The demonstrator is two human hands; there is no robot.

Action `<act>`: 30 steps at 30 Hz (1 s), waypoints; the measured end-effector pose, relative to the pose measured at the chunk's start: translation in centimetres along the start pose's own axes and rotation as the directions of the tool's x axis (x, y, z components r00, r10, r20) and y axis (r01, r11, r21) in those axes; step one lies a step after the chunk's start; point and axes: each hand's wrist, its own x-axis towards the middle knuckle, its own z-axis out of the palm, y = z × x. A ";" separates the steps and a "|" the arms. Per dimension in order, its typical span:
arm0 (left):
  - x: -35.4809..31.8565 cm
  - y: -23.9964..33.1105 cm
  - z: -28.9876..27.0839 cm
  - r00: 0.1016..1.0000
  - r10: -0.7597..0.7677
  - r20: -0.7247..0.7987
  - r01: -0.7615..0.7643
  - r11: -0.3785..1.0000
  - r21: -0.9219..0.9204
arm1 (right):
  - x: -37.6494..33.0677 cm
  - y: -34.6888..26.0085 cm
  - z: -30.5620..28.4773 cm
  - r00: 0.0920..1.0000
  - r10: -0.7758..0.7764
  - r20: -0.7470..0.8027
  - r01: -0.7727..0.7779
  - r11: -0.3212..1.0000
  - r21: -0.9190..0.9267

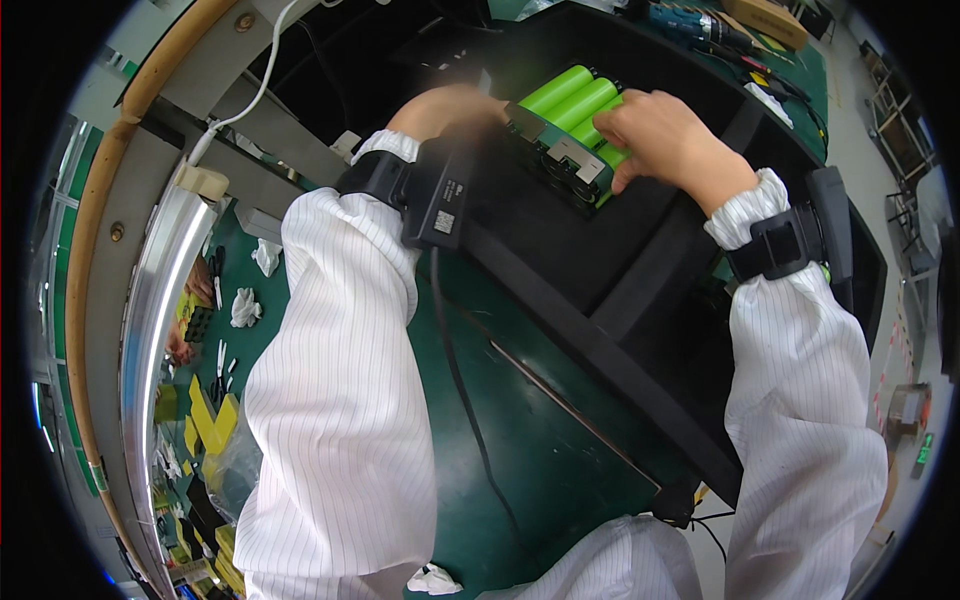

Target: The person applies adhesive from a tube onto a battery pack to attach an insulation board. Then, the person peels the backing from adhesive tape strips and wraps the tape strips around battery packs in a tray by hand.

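A battery pack of several bright green cylindrical cells [556, 91], with a grey plate [576, 156] on its near side, sits tilted over a black divided tray [640, 270]. My right hand [660, 140] is closed round the pack's right side, thumb at the near corner and fingers bent over the cells. At the pack's left end is my left hand [450, 108], smeared by motion and partly behind the black device on my wrist. Its fingertips are too blurred to show whether they touch the pack.
A lit tube lamp [165, 330] and a white cable run down the left. Beyond them, another person's hands [190, 300] are near yellow pieces [212, 422] and crumpled tissue [245, 307]. A power drill [700, 28] lies at the far right. A black cord [455, 370] crosses the green table [540, 480].
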 end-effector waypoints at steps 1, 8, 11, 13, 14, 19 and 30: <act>-0.3 1.0 1.0 0.996 -0.069 -0.055 0.057 0.979 -0.196 | 0.2 0.5 0.2 0.996 -0.078 -0.037 0.075 0.994 -0.074; -0.4 -0.6 -0.7 0.999 0.033 -0.011 -0.033 0.999 -0.022 | -0.3 -1.4 0.3 0.997 -0.011 -0.078 0.006 0.998 -0.062; -0.2 -0.5 -0.5 0.984 -0.169 -0.059 0.164 0.983 -0.081 | -0.8 -2.1 -0.1 0.994 -0.024 -0.104 0.027 0.999 0.032; -0.5 -0.1 -0.3 0.989 -0.141 -0.043 0.135 0.984 -0.115 | -0.1 -1.8 0.0 0.998 -0.060 -0.036 0.060 0.998 0.004; -0.9 0.1 -0.3 0.992 -0.121 -0.033 0.115 0.983 -0.143 | 0.1 -1.8 0.0 0.995 -0.100 0.025 0.100 0.995 -0.013; -2.1 2.6 1.1 0.984 -0.104 -0.141 0.086 0.988 -0.130 | -1.0 -1.0 0.9 0.997 -0.035 -0.074 0.039 0.998 0.045; -1.8 2.3 0.6 0.971 -0.235 -0.052 0.210 0.930 -0.300 | -2.3 -5.2 -0.1 0.908 0.402 0.114 -0.414 0.828 0.378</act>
